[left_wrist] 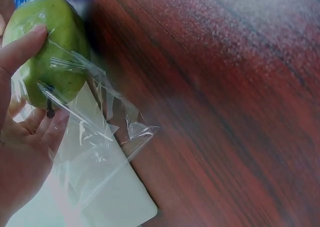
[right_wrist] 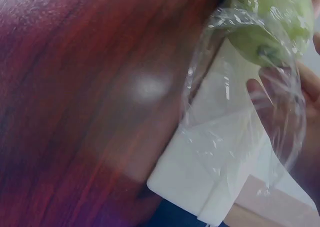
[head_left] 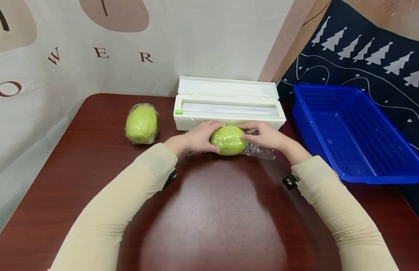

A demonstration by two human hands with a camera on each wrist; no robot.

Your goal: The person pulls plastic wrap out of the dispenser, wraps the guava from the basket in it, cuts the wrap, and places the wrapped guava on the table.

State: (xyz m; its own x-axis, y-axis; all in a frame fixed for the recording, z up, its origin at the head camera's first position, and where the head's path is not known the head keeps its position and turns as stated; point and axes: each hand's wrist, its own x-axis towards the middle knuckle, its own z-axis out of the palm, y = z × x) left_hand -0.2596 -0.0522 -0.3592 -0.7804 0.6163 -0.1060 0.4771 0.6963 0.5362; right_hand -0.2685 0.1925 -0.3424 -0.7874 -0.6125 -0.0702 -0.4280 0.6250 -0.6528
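A green fruit (head_left: 229,141), loosely covered in clear plastic film (head_left: 260,151), is held between both hands in front of the white film box. The left hand (head_left: 202,137) grips its left end, with the thumb lying over the skin in the left wrist view. At the right end, the right hand (head_left: 266,135) holds the fruit with fingers and thumb. Loose film juts out past both ends, and in the left wrist view a short dark stem (left_wrist: 50,108) shows. The white box (head_left: 196,123) has its lid up, with a film roll (head_left: 229,109) inside.
Another green fruit (head_left: 141,124), wrapped in film, sits on the dark red table (head_left: 94,150) to the left. A blue plastic basket (head_left: 351,139) stands at the right. A light printed cloth (head_left: 209,41) hangs behind the box, and a navy tree-patterned cloth (head_left: 345,71) lies beyond the basket.
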